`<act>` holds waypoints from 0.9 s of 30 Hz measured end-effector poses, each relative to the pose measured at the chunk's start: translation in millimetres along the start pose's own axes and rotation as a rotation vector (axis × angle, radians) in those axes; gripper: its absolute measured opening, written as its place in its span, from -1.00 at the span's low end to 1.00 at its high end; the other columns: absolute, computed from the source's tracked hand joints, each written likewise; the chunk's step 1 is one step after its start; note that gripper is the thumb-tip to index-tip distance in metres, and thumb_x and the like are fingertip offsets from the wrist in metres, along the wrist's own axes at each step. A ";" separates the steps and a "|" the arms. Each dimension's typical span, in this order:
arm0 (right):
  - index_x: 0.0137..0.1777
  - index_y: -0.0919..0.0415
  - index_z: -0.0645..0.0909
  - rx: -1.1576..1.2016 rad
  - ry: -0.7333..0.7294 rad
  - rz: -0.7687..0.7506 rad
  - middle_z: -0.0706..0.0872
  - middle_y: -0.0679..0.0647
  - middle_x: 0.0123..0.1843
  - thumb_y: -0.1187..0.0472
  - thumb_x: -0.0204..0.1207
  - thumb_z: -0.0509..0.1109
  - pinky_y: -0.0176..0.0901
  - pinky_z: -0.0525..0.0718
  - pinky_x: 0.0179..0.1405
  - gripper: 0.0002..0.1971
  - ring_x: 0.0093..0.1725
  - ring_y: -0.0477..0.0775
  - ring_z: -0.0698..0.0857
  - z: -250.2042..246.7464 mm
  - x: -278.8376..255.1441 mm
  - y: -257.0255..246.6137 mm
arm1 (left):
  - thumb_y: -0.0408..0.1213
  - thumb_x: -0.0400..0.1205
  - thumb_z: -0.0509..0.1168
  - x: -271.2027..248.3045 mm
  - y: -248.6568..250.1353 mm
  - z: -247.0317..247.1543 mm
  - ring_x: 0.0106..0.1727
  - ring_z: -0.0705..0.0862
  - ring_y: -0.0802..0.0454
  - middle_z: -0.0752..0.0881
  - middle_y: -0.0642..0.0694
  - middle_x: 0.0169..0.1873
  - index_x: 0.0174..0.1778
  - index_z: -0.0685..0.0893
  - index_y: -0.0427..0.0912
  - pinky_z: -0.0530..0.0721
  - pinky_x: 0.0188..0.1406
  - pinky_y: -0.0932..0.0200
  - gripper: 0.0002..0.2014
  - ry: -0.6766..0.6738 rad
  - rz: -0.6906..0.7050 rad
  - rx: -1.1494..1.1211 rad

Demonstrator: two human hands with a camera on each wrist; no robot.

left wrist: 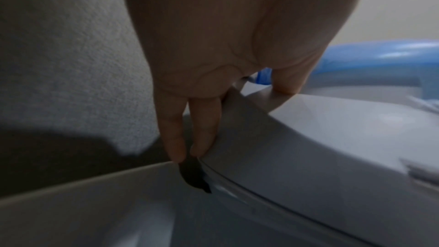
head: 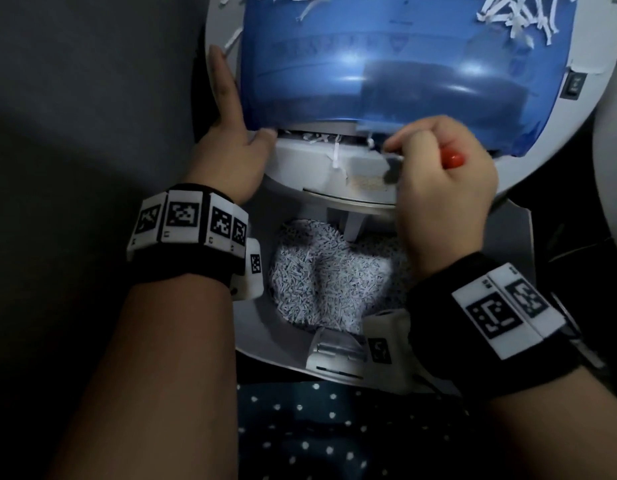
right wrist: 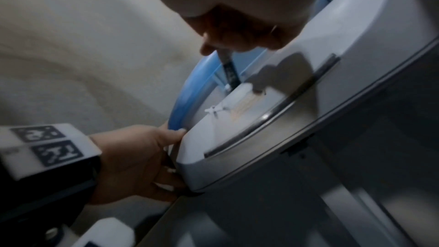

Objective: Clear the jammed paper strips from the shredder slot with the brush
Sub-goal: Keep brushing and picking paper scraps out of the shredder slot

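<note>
Right hand [head: 445,188], fingers curled, grips the red-handled brush [head: 452,160]; its dark tip sits at the shredder slot [head: 320,136], near edge of the blue cover [head: 386,64]. Paper strips [head: 336,155] hang from the slot. Left hand [head: 230,133], fingers straight, braces the shredder [left wrist: 332,147] at its left side. Below lies a bin [head: 255,327] of shreds [head: 331,271].

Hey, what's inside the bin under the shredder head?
A heap of shredded paper fills the bin. The right hand and shredder head cover its far and right parts.
</note>
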State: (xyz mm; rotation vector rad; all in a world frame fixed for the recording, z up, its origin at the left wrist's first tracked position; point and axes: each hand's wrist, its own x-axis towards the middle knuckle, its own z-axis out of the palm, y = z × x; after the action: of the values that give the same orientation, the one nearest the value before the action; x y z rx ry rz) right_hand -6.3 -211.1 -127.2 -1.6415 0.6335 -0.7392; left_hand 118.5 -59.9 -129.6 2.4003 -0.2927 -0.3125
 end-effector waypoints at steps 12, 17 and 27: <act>-0.43 0.03 0.61 -0.127 0.049 -0.086 0.61 -0.10 -0.49 0.04 0.60 0.25 0.13 0.64 -0.22 -0.65 -0.37 0.01 0.63 0.1 -1.7 -0.4 | -0.13 0.74 0.16 -2.8 -5.6 -0.5 0.08 0.73 -0.12 0.67 -0.22 0.34 0.64 -0.48 0.23 0.56 0.29 0.01 -0.11 -0.014 0.016 -0.032; 0.12 0.10 0.71 -0.320 -0.324 -0.158 0.76 -0.02 -0.06 0.03 0.66 0.32 -0.03 0.65 0.09 -0.78 -0.05 -0.02 0.69 17.7 -21.0 9.1 | -0.14 0.74 0.16 -4.4 -3.4 -0.5 0.13 0.73 -0.16 0.65 -0.25 0.38 0.65 -0.48 0.21 0.58 0.36 -0.07 -0.11 -0.013 0.019 -0.015; -0.19 0.09 0.69 -0.219 -0.098 -0.070 0.74 0.01 -0.29 0.02 0.64 0.24 0.19 0.67 -0.06 -0.72 -0.19 0.13 0.72 10.8 -12.6 6.6 | -0.15 0.74 0.16 -6.5 -4.5 -1.1 0.12 0.71 -0.14 0.63 -0.24 0.41 0.66 -0.47 0.20 0.51 0.26 0.09 -0.11 -0.007 0.010 -0.024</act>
State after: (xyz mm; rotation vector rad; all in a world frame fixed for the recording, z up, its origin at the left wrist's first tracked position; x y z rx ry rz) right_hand -6.4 -196.0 -136.8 -1.8976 0.6064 -0.6523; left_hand 113.2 -54.1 -130.8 2.3741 -0.3027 -0.3183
